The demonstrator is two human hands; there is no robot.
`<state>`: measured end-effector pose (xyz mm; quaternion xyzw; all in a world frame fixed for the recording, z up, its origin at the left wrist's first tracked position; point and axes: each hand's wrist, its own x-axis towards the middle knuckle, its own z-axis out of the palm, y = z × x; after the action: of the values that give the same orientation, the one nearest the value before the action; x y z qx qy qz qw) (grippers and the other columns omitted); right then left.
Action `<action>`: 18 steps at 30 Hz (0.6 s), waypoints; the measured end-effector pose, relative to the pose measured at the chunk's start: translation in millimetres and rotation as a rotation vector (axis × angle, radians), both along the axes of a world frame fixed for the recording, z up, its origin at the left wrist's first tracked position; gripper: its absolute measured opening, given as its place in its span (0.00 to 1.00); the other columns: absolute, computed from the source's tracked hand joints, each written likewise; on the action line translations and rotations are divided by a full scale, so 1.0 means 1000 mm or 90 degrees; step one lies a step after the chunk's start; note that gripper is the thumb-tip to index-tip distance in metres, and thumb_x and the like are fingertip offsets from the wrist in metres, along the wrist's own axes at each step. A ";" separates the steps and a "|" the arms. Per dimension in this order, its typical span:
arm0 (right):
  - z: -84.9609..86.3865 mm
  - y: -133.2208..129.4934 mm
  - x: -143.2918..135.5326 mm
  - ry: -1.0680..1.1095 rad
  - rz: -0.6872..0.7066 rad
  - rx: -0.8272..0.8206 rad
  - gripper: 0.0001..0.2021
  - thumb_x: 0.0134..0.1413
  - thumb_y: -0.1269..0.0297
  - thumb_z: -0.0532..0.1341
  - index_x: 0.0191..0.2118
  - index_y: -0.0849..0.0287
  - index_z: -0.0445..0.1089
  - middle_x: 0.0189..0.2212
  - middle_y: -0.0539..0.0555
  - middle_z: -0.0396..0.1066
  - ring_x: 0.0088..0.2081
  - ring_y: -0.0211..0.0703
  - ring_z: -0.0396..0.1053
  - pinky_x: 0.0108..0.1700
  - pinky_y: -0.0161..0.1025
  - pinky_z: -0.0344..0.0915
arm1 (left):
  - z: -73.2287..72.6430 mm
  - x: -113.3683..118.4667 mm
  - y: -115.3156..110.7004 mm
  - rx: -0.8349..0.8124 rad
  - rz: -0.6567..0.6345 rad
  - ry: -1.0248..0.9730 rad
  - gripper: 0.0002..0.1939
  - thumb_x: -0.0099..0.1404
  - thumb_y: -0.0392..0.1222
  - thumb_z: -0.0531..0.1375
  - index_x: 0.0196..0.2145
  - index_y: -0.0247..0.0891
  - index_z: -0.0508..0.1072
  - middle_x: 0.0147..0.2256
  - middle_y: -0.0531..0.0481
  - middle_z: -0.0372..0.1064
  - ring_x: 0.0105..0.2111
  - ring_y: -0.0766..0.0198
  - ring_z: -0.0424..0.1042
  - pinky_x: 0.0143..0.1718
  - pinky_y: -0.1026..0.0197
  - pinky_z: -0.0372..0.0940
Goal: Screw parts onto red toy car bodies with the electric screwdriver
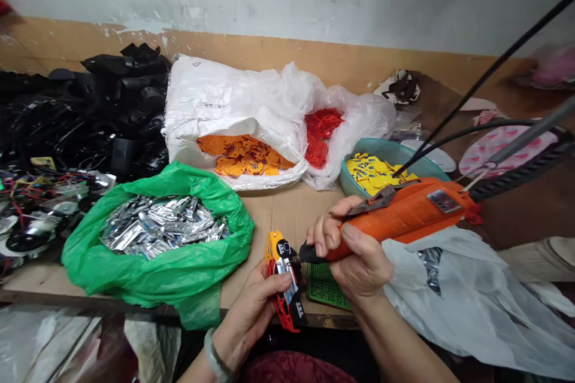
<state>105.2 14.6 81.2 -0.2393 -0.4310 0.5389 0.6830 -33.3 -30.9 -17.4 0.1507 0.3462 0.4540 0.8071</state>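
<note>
One yellow-black assembly [284,259]: lower centre of frame — left hand [251,302], fingers clamped on it
Orange power screwdriver [411,209]: right of centre — right hand [362,260], fingers wrapped round it
Green bag [193,287]: lower left, holding silver parts [153,224]

Smooth plastic tool [404,214] at four o'clock, glossy plastic assembly [284,269] at six, crinkled plastic bag [157,286] at eight, shiny metallic strips [164,224] inside, matt wall [287,0] at twelve

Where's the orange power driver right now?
In the head view, the orange power driver is right of centre, gripped in the right hand and pointing at the yellow-and-red assembly in the left hand.
</note>
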 end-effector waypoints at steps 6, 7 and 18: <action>-0.002 0.001 -0.004 -0.014 0.001 -0.009 0.09 0.51 0.58 0.64 0.37 0.52 0.65 0.16 0.42 0.60 0.16 0.39 0.59 0.25 0.42 0.63 | -0.002 -0.001 -0.001 0.015 0.011 0.008 0.19 0.47 0.38 0.75 0.37 0.35 0.76 0.30 0.51 0.71 0.27 0.67 0.66 0.30 0.64 0.61; -0.003 0.001 -0.004 -0.013 0.002 -0.008 0.09 0.51 0.58 0.64 0.37 0.52 0.65 0.16 0.42 0.60 0.16 0.39 0.59 0.26 0.42 0.63 | -0.002 -0.001 -0.001 0.015 0.009 0.011 0.19 0.47 0.38 0.75 0.37 0.35 0.76 0.30 0.51 0.71 0.27 0.67 0.66 0.30 0.64 0.61; -0.008 -0.002 -0.004 -0.010 0.017 0.002 0.09 0.52 0.59 0.65 0.37 0.53 0.66 0.16 0.43 0.61 0.16 0.39 0.61 0.25 0.42 0.64 | 0.000 0.000 0.000 0.019 0.018 0.038 0.21 0.46 0.39 0.75 0.39 0.37 0.76 0.31 0.52 0.71 0.29 0.66 0.65 0.33 0.63 0.60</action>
<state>101.3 12.2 72.7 -0.2364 -0.4402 0.5455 0.6729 -32.8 -31.2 -17.1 0.1714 0.3651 0.4660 0.7875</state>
